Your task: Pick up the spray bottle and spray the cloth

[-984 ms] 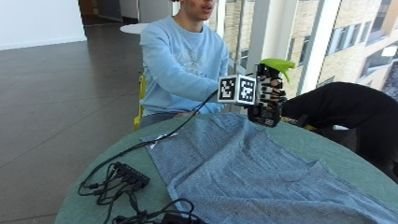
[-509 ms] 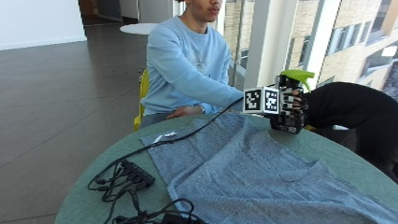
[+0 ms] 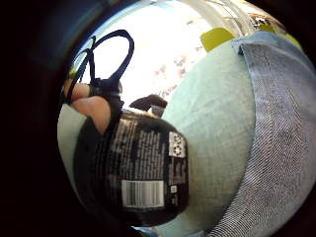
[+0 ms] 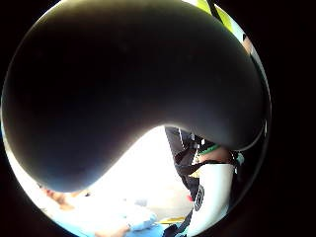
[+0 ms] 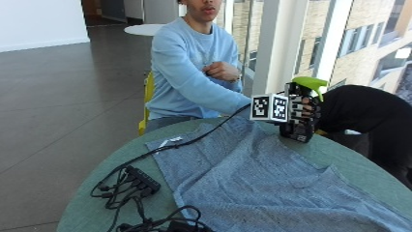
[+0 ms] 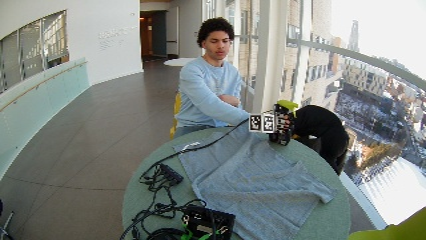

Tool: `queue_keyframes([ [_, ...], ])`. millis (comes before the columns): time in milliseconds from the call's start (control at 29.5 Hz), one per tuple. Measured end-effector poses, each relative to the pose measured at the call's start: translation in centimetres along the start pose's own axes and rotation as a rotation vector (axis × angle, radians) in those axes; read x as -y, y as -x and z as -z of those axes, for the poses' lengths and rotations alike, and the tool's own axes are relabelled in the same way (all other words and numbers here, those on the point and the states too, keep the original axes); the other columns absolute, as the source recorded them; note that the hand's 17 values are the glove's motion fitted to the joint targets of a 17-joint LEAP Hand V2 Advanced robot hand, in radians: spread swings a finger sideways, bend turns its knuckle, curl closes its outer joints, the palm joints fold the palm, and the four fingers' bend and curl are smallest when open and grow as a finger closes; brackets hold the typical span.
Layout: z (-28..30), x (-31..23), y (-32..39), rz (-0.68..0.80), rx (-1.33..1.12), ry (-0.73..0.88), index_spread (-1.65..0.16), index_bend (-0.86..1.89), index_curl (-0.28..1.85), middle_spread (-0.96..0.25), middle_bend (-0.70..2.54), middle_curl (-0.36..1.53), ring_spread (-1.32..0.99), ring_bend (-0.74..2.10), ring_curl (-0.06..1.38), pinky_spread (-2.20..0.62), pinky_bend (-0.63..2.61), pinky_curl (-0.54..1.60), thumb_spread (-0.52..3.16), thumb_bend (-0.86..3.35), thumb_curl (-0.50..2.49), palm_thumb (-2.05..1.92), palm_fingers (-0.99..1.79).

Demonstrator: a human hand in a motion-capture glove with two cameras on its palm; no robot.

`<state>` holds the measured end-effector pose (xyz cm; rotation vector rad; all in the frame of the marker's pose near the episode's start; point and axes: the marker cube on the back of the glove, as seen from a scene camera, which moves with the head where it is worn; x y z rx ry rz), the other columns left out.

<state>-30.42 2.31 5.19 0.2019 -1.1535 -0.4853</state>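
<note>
The spray bottle is black with a green trigger head. It stands upright in my gloved right hand, whose fingers curl round its neck. The bottle is low over the green round table, just past the far right edge of the grey-blue cloth. I cannot tell whether its base touches the table. In the little finger side palm view the labelled bottle fills the near field, with the table and cloth beyond. The bottle's dark body blocks most of the thumb side view. The wide view shows the bottle and the spread cloth.
A black power strip and tangled cables lie at the table's near left. A cable runs over the cloth's far corner to my hand. A dark coat lies behind the bottle. The bare left hand is at the chest.
My right hand has carried the bottle a little to the right and lower, toward the table's far right side. The bare left hand has risen from the table's edge to the chest.
</note>
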Motion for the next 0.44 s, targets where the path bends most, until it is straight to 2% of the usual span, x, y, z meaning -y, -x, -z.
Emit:
queue_keyframes([
  [238, 2.1, -1.1, 0.2, 0.039, -0.064, -0.014, -0.28, 0.05, 0.41, -0.10, 0.33, 0.44, -0.12, 0.40, 0.39, 0.10, 0.28, 0.34, 1.05, -0.03, 0.40, 0.83, 0.83],
  [441, 5.0, -1.5, 1.0, 0.078, -0.097, -0.022, -0.31, 0.04, 0.33, -0.10, 0.33, 0.43, -0.12, 0.39, 0.38, 0.10, 0.32, 0.35, 1.04, -0.03, 0.39, 0.82, 0.78],
])
